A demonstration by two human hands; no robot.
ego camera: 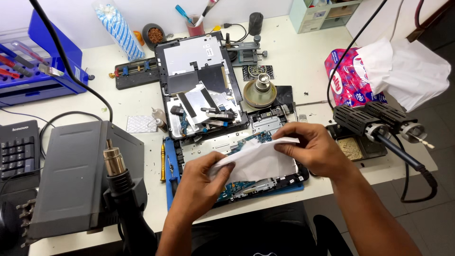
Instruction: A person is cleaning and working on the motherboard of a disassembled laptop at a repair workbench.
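Observation:
Both of my hands hold one white paper tissue stretched between them. My left hand pinches its lower left end, and my right hand pinches its upper right edge. The tissue hangs just above an opened laptop base with a blue-green circuit board showing under it. The base lies on a blue mat at the table's front edge. Behind it rests a dark laptop cover with loose metal parts piled on it.
A hot-air station and its nozzle stand at the front left, beside a keyboard. A soldering iron in its stand sits right, with a tissue pack behind. Screwdrivers lie left of the mat; a blue tool case is far left.

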